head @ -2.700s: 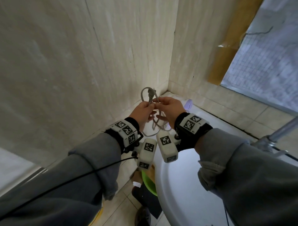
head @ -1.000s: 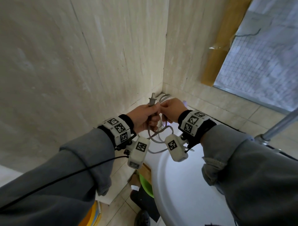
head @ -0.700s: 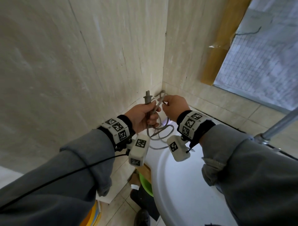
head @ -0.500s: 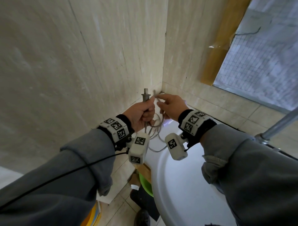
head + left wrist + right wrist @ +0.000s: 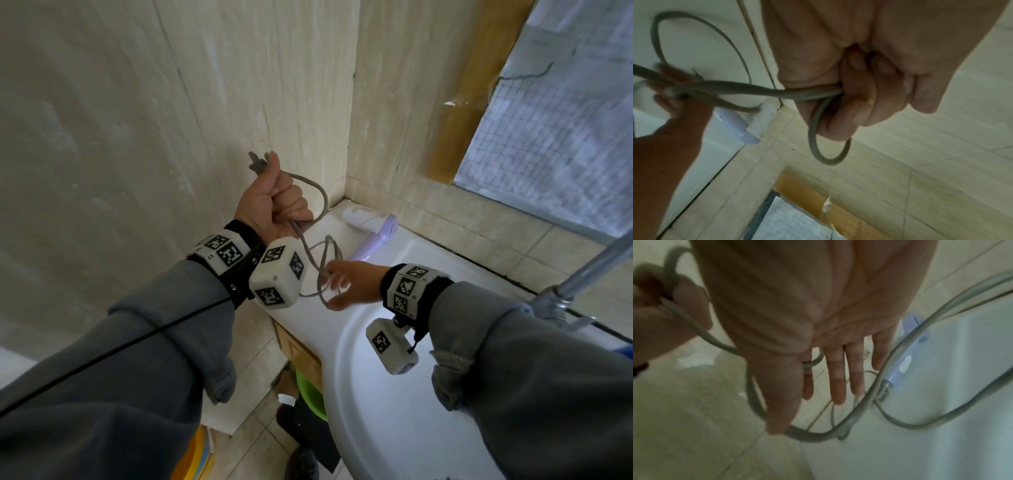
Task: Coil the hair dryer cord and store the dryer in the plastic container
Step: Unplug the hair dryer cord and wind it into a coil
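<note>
Above the sink rim (image 5: 346,346), the left hand (image 5: 270,202) is gripping the cord's (image 5: 320,195) plug end while the right hand's (image 5: 349,282) spread fingers (image 5: 836,379) are reaching into the loops hanging below.

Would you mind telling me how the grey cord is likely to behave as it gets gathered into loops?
The cord sags in loose curves below the left hand, so it is probably floppy. Its loops vary in size, so they may spring open if released. It runs to the hair dryer, which might drag.

We can read no words, brand names or numbers anywhere. The only printed signs are black-and-white square code patterns on the wrist bands (image 5: 222,251) and on the small wrist cameras (image 5: 277,274).
</note>
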